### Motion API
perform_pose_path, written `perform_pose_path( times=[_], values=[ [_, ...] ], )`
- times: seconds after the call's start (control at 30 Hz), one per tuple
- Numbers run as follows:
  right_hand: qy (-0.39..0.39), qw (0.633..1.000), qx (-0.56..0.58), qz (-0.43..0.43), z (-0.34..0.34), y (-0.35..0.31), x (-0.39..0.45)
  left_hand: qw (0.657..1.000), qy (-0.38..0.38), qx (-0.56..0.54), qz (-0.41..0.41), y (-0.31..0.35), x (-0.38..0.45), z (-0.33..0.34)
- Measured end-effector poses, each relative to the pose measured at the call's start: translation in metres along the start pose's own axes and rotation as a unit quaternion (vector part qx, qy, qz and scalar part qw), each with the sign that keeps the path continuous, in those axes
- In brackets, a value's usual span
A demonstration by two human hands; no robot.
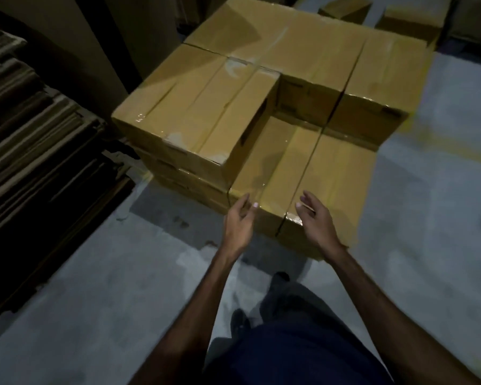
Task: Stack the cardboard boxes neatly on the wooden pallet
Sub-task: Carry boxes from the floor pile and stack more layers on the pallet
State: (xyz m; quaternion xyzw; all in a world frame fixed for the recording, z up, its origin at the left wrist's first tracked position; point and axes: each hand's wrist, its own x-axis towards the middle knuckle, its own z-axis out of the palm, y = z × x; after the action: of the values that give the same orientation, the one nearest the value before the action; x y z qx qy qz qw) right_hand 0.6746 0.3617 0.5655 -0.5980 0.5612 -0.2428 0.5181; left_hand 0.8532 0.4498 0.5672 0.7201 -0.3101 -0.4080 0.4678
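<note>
A block of taped brown cardboard boxes (275,51) stands stacked in the middle of the floor; the pallet beneath it is hidden. The upper layer has a gap at the near right, where the tops of two lower boxes (331,173) show side by side. A tall box (195,115) borders that gap on the left. My left hand (238,223) and my right hand (315,218) hover empty just in front of the near edge of the lower boxes, palms facing each other, fingers relaxed, holding nothing.
Piles of flattened dark cardboard (25,129) fill the left side. Two loose boxes (345,8) (410,23) sit on the grey floor (442,190) behind the stack. My legs and shoes (279,279) are below the hands.
</note>
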Motion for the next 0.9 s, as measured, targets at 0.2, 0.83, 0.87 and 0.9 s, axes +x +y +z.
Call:
perform_pose_path(
  times=[0.2, 0.83, 0.87, 0.9],
  values=[
    [0.073, 0.996, 0.042, 0.007, -0.088, 0.034, -0.031, 0.998, -0.044, 0.022, 0.028, 0.023, -0.036, 0.082],
    [0.201, 0.974, 0.092, 0.048, -0.491, 0.139, 0.027, 0.962, -0.211, 0.105, 0.139, 0.164, -0.006, 0.497],
    [0.209, 0.972, 0.099, 0.050, -0.509, 0.142, 0.044, 0.960, -0.218, 0.106, 0.140, 0.171, 0.010, 0.518],
    [0.215, 0.970, 0.102, 0.055, -0.523, 0.145, 0.059, 0.960, -0.222, 0.105, 0.138, 0.177, 0.024, 0.535]
  ],
)
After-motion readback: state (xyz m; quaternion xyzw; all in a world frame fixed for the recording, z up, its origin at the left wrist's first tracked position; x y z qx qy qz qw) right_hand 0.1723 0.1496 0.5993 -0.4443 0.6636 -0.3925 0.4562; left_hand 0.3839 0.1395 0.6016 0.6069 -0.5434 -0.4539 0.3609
